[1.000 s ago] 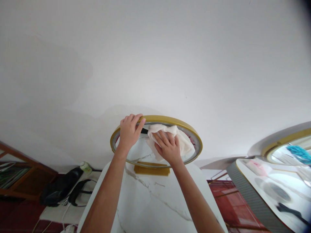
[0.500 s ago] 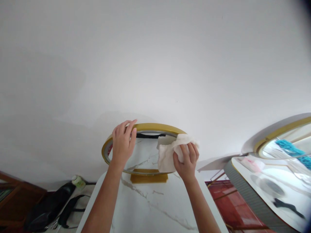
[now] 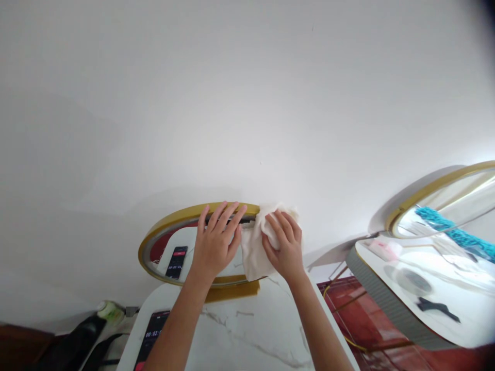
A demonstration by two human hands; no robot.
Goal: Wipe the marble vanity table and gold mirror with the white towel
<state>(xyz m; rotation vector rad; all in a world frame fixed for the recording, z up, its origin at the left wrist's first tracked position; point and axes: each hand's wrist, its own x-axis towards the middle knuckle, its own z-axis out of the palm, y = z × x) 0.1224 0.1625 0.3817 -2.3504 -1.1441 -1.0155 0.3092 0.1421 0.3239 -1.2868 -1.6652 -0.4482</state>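
An oval mirror with a gold frame (image 3: 170, 216) stands on a gold base (image 3: 234, 292) upon a white marbled tabletop (image 3: 247, 330). My left hand (image 3: 216, 245) rests on the mirror's upper rim, fingers spread and holding nothing. With bent fingers, my right hand (image 3: 285, 245) presses a white cloth (image 3: 253, 260) against the right end of the mirror. The cloth is bunched under my fingers and drapes over the rim and glass. It hides that end of the frame.
A phone (image 3: 152, 335) showing a timer lies at the table's left, partly behind my left forearm. A white wall (image 3: 247, 103) rises behind. On the right are a second table (image 3: 402, 319) and another gold-framed mirror (image 3: 429, 193). A black bag (image 3: 79, 335) sits at lower left.
My left hand has slid right along the mirror's rim, closer to my right hand, and its fingers have spread. The cloth has shifted slightly left. The phone and its reflection now show.
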